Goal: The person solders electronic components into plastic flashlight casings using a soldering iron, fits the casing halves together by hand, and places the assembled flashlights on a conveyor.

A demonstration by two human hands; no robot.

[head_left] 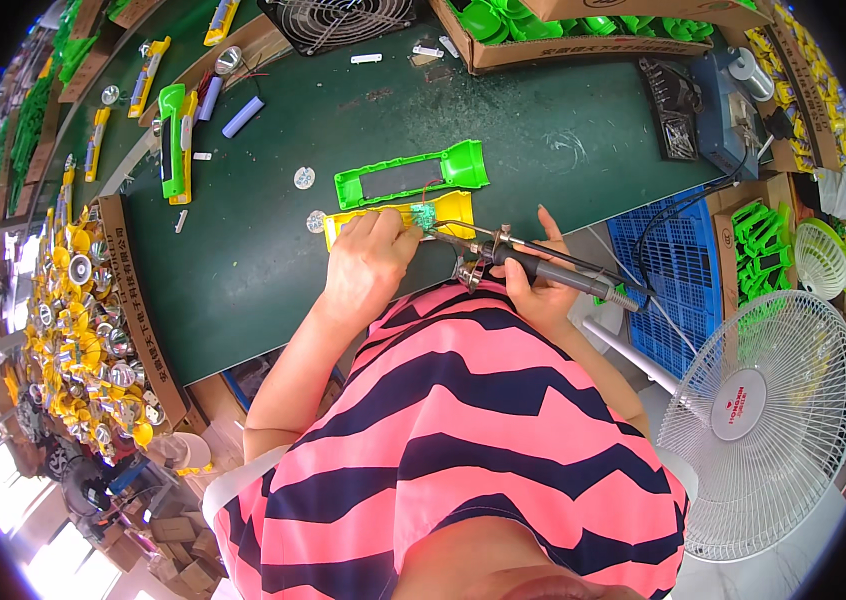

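Yellow shell (453, 208) under curled left hand (368, 262)

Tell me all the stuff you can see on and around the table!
Yellow case half: one, under the hands, small green board on it.
Green case half: one, just behind the yellow one.
Soldering iron: one, dark, in the right hand.
Green table: one, centre.
Cardboard box: one, green parts inside, far edge.
Box of yellow parts: one, left.
White fan: one, right.
Blue crate: one, right.
Left hand: on the yellow case half.
Right hand: gripping the soldering iron.
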